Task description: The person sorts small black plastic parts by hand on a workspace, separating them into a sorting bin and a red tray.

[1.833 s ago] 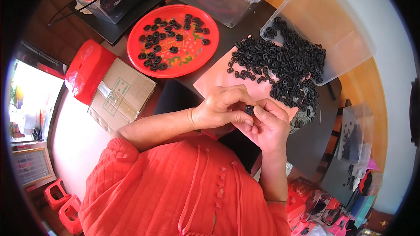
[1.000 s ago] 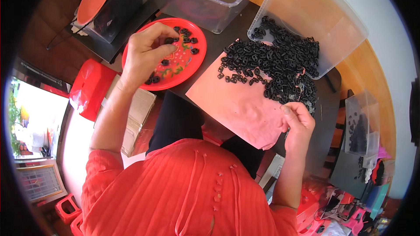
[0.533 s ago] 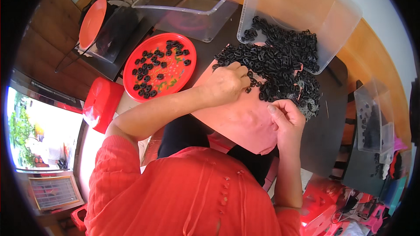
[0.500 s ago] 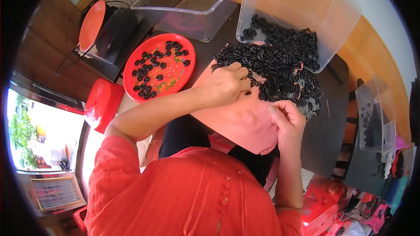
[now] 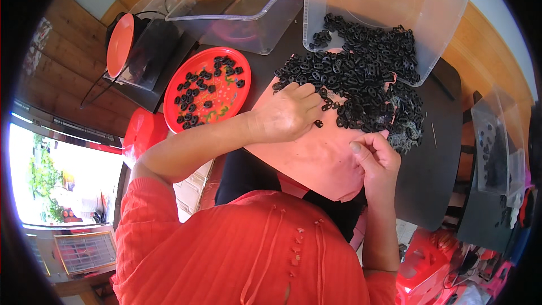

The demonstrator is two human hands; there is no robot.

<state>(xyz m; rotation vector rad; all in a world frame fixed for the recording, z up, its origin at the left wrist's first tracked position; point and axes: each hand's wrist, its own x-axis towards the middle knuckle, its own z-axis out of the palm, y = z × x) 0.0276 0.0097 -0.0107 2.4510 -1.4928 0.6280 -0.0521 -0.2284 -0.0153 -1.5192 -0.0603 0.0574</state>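
Note:
A pink sheet (image 5: 293, 155) slopes from the table down to my lap, with a heap of small black oval rings (image 5: 344, 76) on its far part. My left hand (image 5: 289, 112) rests on the sheet at the heap's near left edge, fingers curled inward and their tips hidden. One loose black ring (image 5: 319, 124) lies right beside it. My right hand (image 5: 377, 155) is at the sheet's right side, below the heap, thumb pressed to the fingers. Whatever is in either hand cannot be made out.
Left of the heap, a red plate (image 5: 237, 101) holds several black pieces. A clear plastic bin (image 5: 389, 0) lies tipped behind the heap, with more rings inside. Another clear bin (image 5: 248, 28) stands at the back. The dark table (image 5: 423, 186) extends right.
The whole view has shifted slightly. My left hand stays by the heap's edge with its fingers still curled, and the loose ring beside it shows more clearly. My right hand keeps its pinch.

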